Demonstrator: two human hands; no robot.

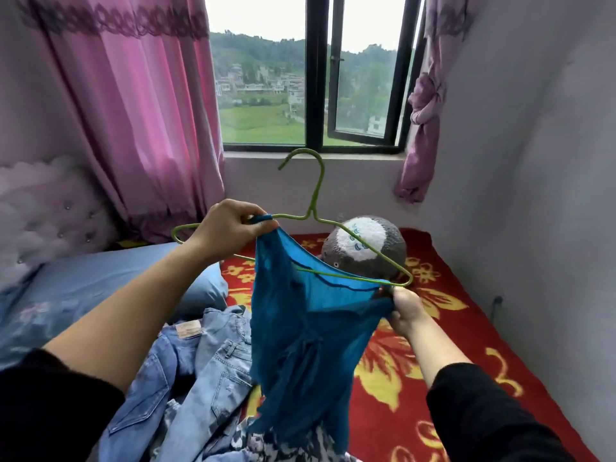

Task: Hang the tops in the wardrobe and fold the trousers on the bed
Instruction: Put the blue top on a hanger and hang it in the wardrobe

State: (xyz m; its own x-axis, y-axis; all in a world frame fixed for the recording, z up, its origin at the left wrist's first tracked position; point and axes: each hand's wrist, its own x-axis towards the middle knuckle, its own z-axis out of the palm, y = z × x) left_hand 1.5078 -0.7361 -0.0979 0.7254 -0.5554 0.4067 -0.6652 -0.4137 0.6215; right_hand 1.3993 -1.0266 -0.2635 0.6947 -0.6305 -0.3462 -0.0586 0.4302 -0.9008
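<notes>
A sheer teal top (300, 345) hangs in front of me over the bed. My left hand (226, 225) pinches its left strap together with the left arm of a green wire hanger (316, 191), whose hook points up. My right hand (406, 311) grips the top's right edge just under the hanger's right tip. The hanger's lower bar runs inside the neckline. Pale blue jeans (200, 355) lie crumpled on the bed below the top, with a black-and-white patterned garment (266, 445) at the bottom edge.
A red blanket with yellow flowers (433, 328) covers the bed's right side, with a blue pillow (100, 278) at left. A grey and white plush toy (366, 245) sits behind the hanger. Pink curtains (133, 111), a window (313, 78) and a wall at right enclose the bed.
</notes>
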